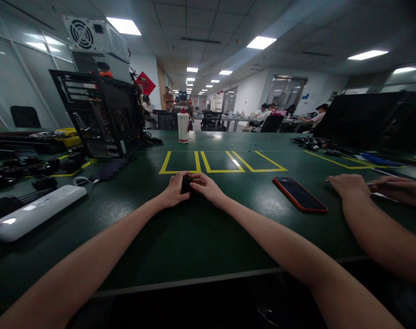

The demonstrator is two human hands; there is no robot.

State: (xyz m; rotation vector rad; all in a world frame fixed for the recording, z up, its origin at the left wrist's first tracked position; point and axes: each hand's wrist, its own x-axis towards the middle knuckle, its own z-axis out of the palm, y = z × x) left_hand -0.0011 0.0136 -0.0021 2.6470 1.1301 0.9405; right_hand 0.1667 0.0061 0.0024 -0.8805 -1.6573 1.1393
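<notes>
A small black object (186, 184) sits between my two hands at the middle of the green table (180, 242); its kind I cannot make out. My left hand (175, 189) is closed round its left side, with the thumb below and the fingers over the top. From the right, my right hand (208, 187) pinches the same object with its fingertips. Much of the object is hidden by the fingers. Just beyond the hands, strips of yellow tape (180, 172) mark open-ended boxes on the table.
An orange-edged phone (300, 194) lies to the right, beside another person's hands (351, 185). On the left are a white power strip (39, 212), an open computer case (105, 114) and black cables (9, 162). A white cup (183, 127) stands farther back; a dark monitor (368, 121) is at right.
</notes>
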